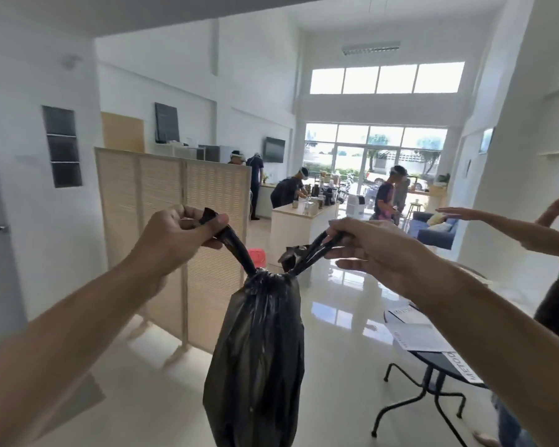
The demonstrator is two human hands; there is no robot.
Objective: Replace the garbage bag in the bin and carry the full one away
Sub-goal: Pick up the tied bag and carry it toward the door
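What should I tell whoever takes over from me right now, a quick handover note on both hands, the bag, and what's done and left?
Left hand: closed on one twisted end of the black garbage bag.
Right hand: closed on the other end.
Bag: full, hanging in the air between both hands, neck cinched, ends pulled apart.
Done: bag is out of the bin and gathered shut.
Left: finish the knot, carry it away. The bin is not in view, so whether it has a new liner cannot be told.
Note: round table close on the right.

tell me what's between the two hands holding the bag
In the head view, only the bag's gathered neck sits between the left hand and right hand, lower than both. Its two tails rise to the fists; behind the gap is open room.
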